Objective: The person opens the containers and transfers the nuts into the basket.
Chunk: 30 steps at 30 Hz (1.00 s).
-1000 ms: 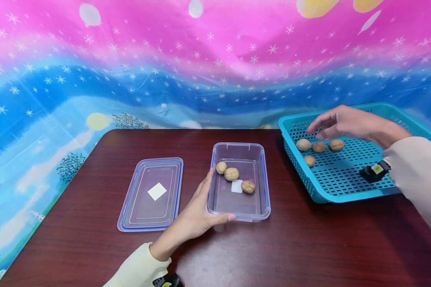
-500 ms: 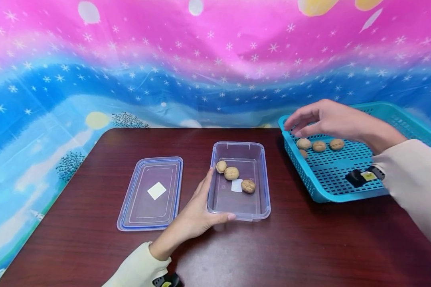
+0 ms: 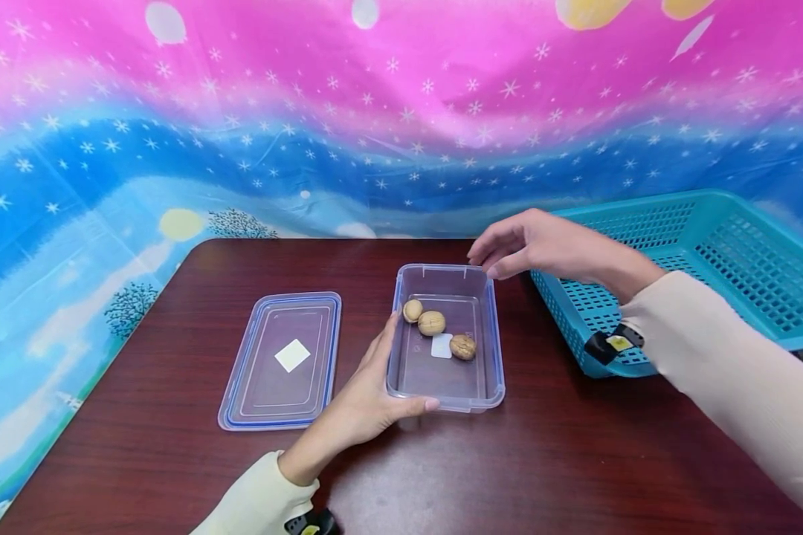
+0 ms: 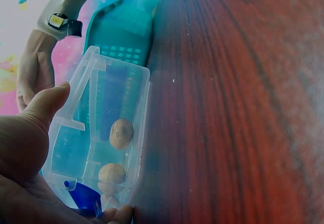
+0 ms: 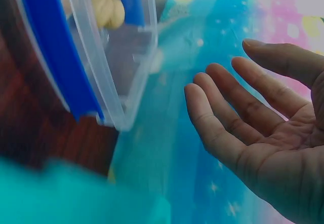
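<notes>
A clear plastic food container (image 3: 401, 379) with blue side clips stands mid-table in the head view. Three walnuts (image 3: 431, 323) lie on its bottom, two side by side near the left wall and one to the right. My left hand (image 3: 368, 401) grips the container's near left corner, fingers along the left side and thumb (image 4: 48, 102) at the front rim. Over the far right corner hovers my right hand (image 3: 531, 241). In the right wrist view its palm (image 5: 283, 138) is bare and its fingers are loosely bent, holding nothing.
A turquoise plastic basket (image 3: 716, 290) sits at the right, its left part covered by the right arm. Left of the container lies its blue-edged lid (image 3: 257, 394) with a pale square label. A printed cloth (image 3: 401, 134) hangs behind the table.
My right hand has moved left, out from over the basket and its walnuts, to the container's far right corner. The left hand and the container's three walnuts have stayed put.
</notes>
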{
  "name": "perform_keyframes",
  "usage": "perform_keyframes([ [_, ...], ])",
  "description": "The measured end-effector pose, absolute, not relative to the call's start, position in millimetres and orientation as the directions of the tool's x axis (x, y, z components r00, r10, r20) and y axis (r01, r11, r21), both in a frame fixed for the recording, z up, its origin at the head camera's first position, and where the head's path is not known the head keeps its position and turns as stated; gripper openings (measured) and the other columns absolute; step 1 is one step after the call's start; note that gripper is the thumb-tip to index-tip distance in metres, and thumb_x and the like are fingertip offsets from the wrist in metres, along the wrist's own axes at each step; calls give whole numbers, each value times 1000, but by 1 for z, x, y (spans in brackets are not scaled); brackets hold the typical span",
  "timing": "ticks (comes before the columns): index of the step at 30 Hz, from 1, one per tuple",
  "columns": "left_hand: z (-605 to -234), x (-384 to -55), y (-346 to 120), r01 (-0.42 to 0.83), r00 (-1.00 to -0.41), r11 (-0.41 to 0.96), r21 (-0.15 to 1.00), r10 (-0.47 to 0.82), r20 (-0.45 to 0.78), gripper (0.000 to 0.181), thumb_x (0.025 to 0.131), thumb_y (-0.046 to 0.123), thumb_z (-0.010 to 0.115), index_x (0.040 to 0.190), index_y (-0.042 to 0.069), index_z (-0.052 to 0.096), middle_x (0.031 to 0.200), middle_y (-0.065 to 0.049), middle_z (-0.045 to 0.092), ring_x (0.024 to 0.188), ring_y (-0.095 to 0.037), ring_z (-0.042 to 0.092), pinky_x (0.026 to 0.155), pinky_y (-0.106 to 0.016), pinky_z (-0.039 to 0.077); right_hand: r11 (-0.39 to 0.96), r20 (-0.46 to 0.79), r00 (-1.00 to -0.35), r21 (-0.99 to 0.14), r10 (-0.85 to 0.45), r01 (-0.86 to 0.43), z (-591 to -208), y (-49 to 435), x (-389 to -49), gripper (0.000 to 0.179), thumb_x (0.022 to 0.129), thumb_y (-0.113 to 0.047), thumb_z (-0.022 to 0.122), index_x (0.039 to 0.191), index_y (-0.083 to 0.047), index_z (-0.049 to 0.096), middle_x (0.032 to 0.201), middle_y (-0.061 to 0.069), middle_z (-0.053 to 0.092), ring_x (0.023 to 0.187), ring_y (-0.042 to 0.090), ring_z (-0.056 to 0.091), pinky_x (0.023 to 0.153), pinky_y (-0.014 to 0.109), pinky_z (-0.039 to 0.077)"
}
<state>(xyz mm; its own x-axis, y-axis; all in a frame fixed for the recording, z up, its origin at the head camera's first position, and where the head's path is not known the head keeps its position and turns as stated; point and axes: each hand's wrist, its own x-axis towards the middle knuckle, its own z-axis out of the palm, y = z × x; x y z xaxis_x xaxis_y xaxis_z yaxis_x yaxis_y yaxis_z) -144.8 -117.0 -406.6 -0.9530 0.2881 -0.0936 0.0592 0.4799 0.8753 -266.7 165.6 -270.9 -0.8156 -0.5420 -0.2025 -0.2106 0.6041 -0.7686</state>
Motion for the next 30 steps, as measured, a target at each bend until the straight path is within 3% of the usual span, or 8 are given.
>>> perform_keyframes([
  [2, -407, -145, -117, 58, -952, 478, 876, 290, -95, 129, 78, 39, 94, 170, 31, 4, 176, -7, 15, 158, -32, 25, 124, -60, 28, 579, -197, -802, -787, -564, -214, -276, 158, -267, 33, 98, -8, 71, 131, -4, 70, 125, 11, 74, 115, 24, 70, 97, 36, 58],
  [4, -407, -145, -117, 56, -952, 475, 878, 291, -97, 129, 78, 39, 94, 170, 31, 4, 176, -7, 15, 158, -31, 25, 124, -60, 28, 565, -202, -793, -799, -575, -207, -280, 152, -268, 33, 98, -7, 71, 131, -4, 70, 124, 11, 74, 115, 25, 69, 99, 41, 58],
  [13, -407, -146, -119, 52, -952, 473, 880, 290, -100, 130, 78, 37, 94, 170, 31, 2, 176, -8, 15, 158, -32, 24, 124, -61, 26, 502, -227, -725, -845, -651, -186, -304, 130, -276, 35, 97, -6, 71, 131, -1, 69, 130, 15, 72, 117, 26, 70, 99, 42, 59],
  [19, -407, -146, -119, 52, -951, 472, 880, 291, -100, 130, 78, 38, 94, 170, 32, 2, 176, -8, 15, 158, -33, 25, 124, -62, 27, 476, -250, -738, -872, -627, -109, -315, 120, -280, 36, 96, -5, 70, 131, 2, 67, 133, 18, 70, 126, 34, 64, 103, 46, 57],
  [30, -407, -146, -118, 62, -950, 477, 877, 298, -95, 129, 79, 38, 93, 170, 29, 2, 176, -8, 14, 158, -32, 25, 124, -62, 27, 503, -314, -751, -864, -580, -28, -329, 104, -284, 38, 94, -1, 69, 132, 6, 65, 141, 23, 64, 122, 26, 66, 105, 48, 55],
])
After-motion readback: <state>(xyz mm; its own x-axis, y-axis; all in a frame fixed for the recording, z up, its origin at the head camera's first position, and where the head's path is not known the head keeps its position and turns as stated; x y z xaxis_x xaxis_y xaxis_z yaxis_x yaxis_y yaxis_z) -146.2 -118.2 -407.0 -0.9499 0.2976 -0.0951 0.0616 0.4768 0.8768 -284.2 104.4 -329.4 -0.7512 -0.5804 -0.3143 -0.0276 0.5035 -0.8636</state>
